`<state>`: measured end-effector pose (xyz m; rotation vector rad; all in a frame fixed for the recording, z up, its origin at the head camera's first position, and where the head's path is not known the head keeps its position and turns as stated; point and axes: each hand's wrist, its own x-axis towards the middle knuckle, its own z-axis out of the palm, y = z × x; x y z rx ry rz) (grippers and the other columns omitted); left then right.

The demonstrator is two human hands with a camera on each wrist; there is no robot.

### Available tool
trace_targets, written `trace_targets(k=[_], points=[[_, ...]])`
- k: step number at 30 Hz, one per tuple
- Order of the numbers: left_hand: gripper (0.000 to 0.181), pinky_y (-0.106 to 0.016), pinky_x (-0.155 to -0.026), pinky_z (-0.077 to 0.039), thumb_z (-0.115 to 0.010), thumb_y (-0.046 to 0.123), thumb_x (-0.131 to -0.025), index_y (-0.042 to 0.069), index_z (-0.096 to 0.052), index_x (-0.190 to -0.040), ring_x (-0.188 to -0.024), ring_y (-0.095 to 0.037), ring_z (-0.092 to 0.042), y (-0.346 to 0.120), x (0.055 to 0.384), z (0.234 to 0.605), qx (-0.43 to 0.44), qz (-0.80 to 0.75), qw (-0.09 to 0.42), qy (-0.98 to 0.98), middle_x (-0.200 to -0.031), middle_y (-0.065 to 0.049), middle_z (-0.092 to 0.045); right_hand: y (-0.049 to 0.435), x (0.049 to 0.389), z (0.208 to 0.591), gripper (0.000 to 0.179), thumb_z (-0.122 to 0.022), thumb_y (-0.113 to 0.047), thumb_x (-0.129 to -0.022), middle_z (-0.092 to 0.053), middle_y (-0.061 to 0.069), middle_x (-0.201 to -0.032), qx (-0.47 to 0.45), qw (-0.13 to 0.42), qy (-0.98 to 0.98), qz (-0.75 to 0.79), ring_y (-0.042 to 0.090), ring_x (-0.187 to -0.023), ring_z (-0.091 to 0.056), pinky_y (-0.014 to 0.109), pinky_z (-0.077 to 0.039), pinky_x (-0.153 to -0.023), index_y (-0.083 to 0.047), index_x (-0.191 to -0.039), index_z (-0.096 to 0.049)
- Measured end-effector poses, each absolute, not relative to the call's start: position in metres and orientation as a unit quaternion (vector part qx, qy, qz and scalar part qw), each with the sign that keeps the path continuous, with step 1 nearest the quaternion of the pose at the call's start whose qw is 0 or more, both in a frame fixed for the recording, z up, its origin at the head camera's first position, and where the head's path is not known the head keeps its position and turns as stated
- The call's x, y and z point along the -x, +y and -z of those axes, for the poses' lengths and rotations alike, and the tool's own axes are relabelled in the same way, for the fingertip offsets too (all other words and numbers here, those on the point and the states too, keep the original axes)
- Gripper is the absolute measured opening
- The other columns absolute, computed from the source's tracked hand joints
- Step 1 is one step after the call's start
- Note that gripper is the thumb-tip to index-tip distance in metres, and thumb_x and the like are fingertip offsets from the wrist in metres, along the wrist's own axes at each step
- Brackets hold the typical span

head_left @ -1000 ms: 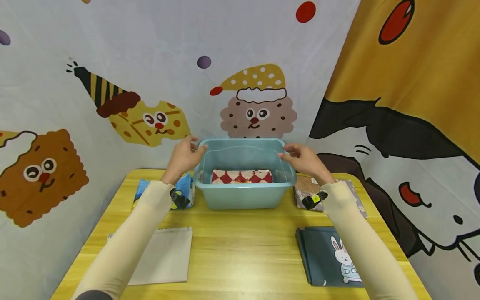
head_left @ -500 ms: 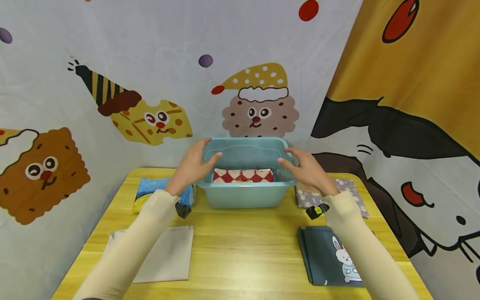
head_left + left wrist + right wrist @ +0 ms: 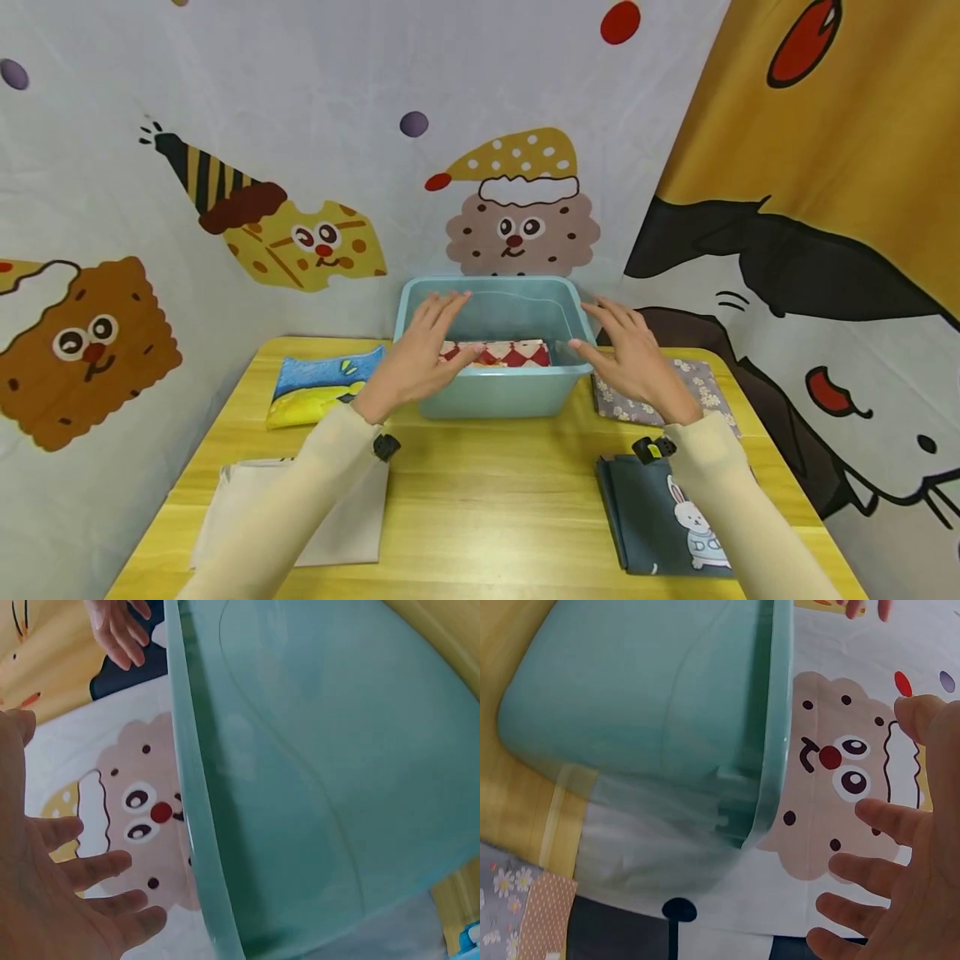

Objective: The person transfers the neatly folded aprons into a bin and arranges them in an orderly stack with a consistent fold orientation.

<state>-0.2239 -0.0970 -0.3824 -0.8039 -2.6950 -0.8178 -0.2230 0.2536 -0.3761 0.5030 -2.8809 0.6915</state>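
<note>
Here's the teal plastic tub [image 3: 498, 395], long side running left to right below both sets of fingers, the left hand [image 3: 420, 358] above its front-left, the right hand [image 3: 637, 357] by its right end; fingers spread, gripping nothing, neither clearly nearer.

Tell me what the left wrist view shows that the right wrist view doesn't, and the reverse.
Only the left wrist view: the edge of a blue item in the lower right corner, and a wide mustard area of the backdrop.

Only the right wrist view: the floral cloth at lower left, and a purple dot on the backdrop.

Both: the teal tub, the printed cookie face, some table, the left hand and the right hand.
</note>
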Motion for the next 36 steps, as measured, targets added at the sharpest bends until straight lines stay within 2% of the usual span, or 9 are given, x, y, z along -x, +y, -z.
trace_targets(k=[5,14,24,30,36], points=[[0.081,-0.061,-0.123,-0.029,-0.055,0.057,-0.101,0.024,-0.019,-0.166,-0.161,-0.031,-0.008,-0.084,0.215,0.389,0.300,0.250,0.143,-0.910,-0.171,-0.006,-0.024,0.260,0.213,0.382,0.071,-0.057,-0.056,-0.101,-0.024,0.014,-0.170,-0.171,0.099,-0.956,-0.215,0.047,-0.153,-0.021,0.076,-0.019,-0.115,-0.023,-0.160,-0.037],[0.082,-0.055,-0.125,-0.030,-0.045,0.068,-0.100,0.027,-0.017,-0.166,-0.162,-0.026,-0.003,-0.063,0.198,0.406,0.336,0.219,0.169,-0.901,-0.173,-0.003,-0.018,0.275,0.198,0.391,0.072,-0.062,-0.050,-0.099,-0.023,0.014,-0.170,-0.160,0.130,-0.954,-0.216,0.047,-0.154,-0.019,0.075,-0.018,-0.116,-0.025,-0.161,-0.035],[0.087,-0.053,-0.123,-0.033,-0.055,0.064,-0.098,0.028,-0.014,-0.166,-0.162,-0.028,-0.006,-0.041,0.178,0.418,0.364,0.212,0.172,-0.890,-0.174,0.000,-0.015,0.294,0.182,0.399,0.078,-0.064,-0.050,-0.098,-0.020,0.018,-0.171,-0.133,0.142,-0.955,-0.223,0.050,-0.154,-0.016,0.081,-0.018,-0.112,-0.025,-0.163,-0.029],[0.089,-0.050,-0.114,-0.047,-0.058,0.061,-0.097,0.026,-0.015,-0.166,-0.162,-0.024,-0.002,-0.026,0.165,0.425,0.391,0.220,0.161,-0.879,-0.174,0.001,-0.010,0.306,0.172,0.407,0.078,-0.062,-0.051,-0.099,-0.019,0.020,-0.171,-0.114,0.136,-0.962,-0.210,0.054,-0.152,-0.018,0.083,-0.017,-0.109,-0.024,-0.164,-0.027],[0.087,-0.049,-0.119,-0.041,-0.054,0.062,-0.099,0.027,-0.010,-0.166,-0.162,-0.023,-0.001,-0.008,0.151,0.437,0.433,0.239,0.129,-0.860,-0.174,-0.001,-0.011,0.316,0.161,0.416,0.080,-0.061,-0.051,-0.099,-0.017,0.024,-0.170,-0.094,0.128,-0.966,-0.203,0.061,-0.146,-0.022,0.082,-0.019,-0.109,-0.019,-0.164,-0.026]])
